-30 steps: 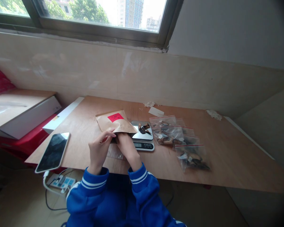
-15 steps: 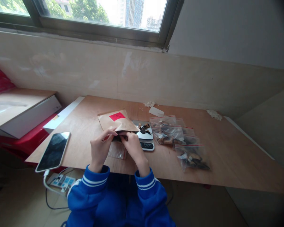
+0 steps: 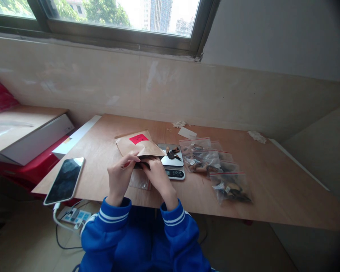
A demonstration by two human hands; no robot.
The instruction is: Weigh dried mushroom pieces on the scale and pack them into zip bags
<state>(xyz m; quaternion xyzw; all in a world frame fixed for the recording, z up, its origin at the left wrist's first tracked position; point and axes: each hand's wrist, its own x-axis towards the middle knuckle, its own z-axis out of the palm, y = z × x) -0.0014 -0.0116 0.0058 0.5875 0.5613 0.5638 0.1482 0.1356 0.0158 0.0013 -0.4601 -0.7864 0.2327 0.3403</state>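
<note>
Kraft-brown paper bag [image 3: 154, 148], one: red label [image 3: 138, 139] on its upper face, mouth turned toward the person, near right corner overlapping the left part of the scale.

Left hand [image 3: 119, 175]: thumb and fingers pinching the left side of the bag's mouth, holding the rim.

Right hand [image 3: 158, 175]: fingers bent in at the opening, beneath the upper rim; whether they grip anything inside cannot be told, the fingertips being hidden.

Digital scale [image 3: 174, 174], one: display and buttons on the near side, reading too small to make out. On its plate, a small heap of dark and tan dried pieces [image 3: 173, 154], loose.

Clear zip bags [image 3: 202, 160], several: red-edged, overlapping right of the scale, dried pieces and small pale slips inside.

Flat clear bag [image 3: 140, 182], one: on the table [image 3: 260, 189] below the hands, seemingly unfilled.

White card [image 3: 187, 132], one: beyond the scale.

Phone [image 3: 64, 180], one: table's left edge, white cable [image 3: 54, 216] attached.

Condition of the work, as judged: partway. Done: the group at right, filled. Outstanding: the heap on the plate, not yet bagged, and the flat bag.
</note>
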